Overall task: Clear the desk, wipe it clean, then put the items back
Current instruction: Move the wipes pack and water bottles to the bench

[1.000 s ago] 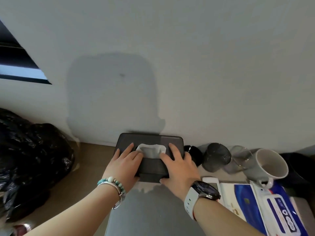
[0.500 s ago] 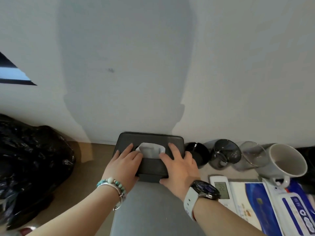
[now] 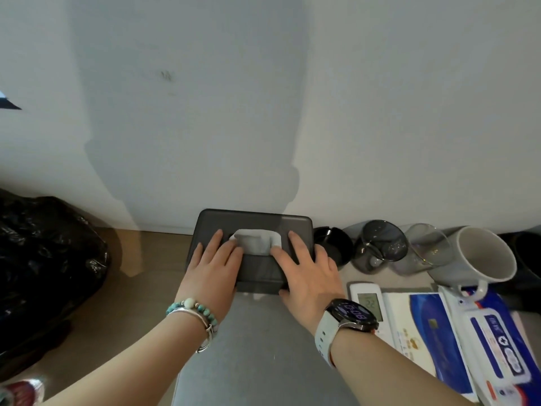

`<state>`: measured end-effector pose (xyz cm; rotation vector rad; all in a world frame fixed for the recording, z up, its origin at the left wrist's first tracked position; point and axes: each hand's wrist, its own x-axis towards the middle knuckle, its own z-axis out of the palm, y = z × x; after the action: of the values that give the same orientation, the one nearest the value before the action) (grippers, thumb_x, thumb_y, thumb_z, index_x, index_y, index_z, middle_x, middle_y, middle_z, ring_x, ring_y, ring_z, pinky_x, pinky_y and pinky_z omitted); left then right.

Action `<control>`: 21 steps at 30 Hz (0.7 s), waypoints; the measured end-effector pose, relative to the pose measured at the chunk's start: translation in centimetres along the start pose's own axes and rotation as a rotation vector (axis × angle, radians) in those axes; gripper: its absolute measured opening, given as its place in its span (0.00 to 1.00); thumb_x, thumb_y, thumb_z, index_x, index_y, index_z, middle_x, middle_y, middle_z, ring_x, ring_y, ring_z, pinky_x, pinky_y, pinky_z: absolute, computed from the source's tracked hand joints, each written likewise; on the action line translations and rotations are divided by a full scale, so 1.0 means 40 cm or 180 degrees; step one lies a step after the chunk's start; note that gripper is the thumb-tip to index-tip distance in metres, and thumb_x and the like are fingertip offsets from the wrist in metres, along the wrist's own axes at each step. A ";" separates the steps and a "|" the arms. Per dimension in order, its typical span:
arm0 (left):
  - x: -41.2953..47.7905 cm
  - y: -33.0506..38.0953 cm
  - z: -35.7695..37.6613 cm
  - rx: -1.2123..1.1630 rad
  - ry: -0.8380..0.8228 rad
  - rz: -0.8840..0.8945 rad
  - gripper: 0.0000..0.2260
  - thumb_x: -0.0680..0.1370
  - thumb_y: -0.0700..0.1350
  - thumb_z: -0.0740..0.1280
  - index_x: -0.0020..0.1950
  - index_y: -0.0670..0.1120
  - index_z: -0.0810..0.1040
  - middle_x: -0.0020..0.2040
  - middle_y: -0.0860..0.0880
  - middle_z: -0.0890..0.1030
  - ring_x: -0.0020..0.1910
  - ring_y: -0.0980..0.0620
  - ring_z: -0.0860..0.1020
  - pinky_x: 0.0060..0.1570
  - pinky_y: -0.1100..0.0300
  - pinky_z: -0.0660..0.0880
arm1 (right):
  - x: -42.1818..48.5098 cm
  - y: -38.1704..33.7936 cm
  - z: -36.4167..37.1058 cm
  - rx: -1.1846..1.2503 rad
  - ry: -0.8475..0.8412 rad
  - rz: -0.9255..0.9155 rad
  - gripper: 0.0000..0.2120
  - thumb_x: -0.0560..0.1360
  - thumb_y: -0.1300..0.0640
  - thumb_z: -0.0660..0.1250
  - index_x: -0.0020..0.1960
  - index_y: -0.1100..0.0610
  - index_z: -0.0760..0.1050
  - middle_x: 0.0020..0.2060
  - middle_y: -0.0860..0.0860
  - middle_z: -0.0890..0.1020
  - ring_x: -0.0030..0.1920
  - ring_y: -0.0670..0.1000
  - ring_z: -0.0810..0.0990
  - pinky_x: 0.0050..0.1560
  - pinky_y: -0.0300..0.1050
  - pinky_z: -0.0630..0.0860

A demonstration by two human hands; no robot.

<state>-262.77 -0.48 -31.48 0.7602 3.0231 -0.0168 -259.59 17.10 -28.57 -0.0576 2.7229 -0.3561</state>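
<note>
grey desk (image 3: pixel 257 353), left hand (image 3: pixel 211 266) and right hand (image 3: pixel 308 269) flat on tissue box (image 3: pixel 254 220) (fingers straight)

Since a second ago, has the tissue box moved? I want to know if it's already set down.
No. The tissue box stays against the wall, right end beside the black dish, left hand and right hand flat on top.

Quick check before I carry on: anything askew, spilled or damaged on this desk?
No spill or damage visible. The tissue box, with left hand and right hand flat on it, seems to overhang the desk at its left edge. The mug looks tilted, likely lens distortion. A dark smudge marks the wall.
</note>
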 end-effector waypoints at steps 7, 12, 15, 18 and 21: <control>-0.048 0.069 -0.140 -0.0267 0.0246 0.0163 0.35 0.48 0.47 0.81 0.54 0.48 0.78 0.52 0.47 0.81 0.52 0.43 0.81 0.49 0.42 0.76 | -0.125 0.002 -0.075 0.0245 0.0109 0.0142 0.34 0.76 0.50 0.61 0.75 0.44 0.45 0.76 0.49 0.44 0.73 0.56 0.52 0.69 0.50 0.57; -0.073 0.139 -0.351 -0.0360 0.0429 0.0528 0.30 0.48 0.50 0.81 0.50 0.49 0.82 0.46 0.50 0.83 0.44 0.47 0.82 0.46 0.48 0.78 | -0.278 -0.023 -0.222 0.0326 0.0521 0.0476 0.30 0.76 0.50 0.61 0.74 0.46 0.52 0.75 0.48 0.53 0.73 0.54 0.55 0.69 0.48 0.57; -0.079 0.195 -0.468 -0.0376 0.0617 0.0801 0.30 0.46 0.51 0.81 0.46 0.49 0.83 0.41 0.52 0.82 0.39 0.49 0.82 0.44 0.54 0.78 | -0.386 -0.030 -0.315 0.0328 0.0943 0.0673 0.27 0.75 0.51 0.62 0.72 0.48 0.60 0.71 0.49 0.63 0.70 0.55 0.62 0.66 0.49 0.60; -0.085 0.270 -0.589 -0.0431 0.0978 0.1178 0.25 0.50 0.51 0.79 0.44 0.50 0.82 0.39 0.52 0.82 0.36 0.48 0.81 0.45 0.54 0.73 | -0.524 -0.021 -0.408 0.0313 0.1416 0.0990 0.23 0.74 0.51 0.62 0.68 0.49 0.65 0.67 0.49 0.68 0.67 0.55 0.66 0.64 0.49 0.63; -0.143 0.387 -0.705 -0.0407 0.1080 0.1600 0.14 0.60 0.52 0.69 0.43 0.52 0.82 0.38 0.55 0.81 0.35 0.50 0.80 0.38 0.55 0.76 | -0.698 0.005 -0.448 0.0307 0.1684 0.1441 0.22 0.75 0.50 0.60 0.68 0.48 0.63 0.66 0.48 0.68 0.65 0.53 0.67 0.62 0.47 0.65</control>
<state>-251.00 10.91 -3.23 1.6247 2.9779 0.3427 -240.76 24.06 -2.17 0.7680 3.0989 -0.4093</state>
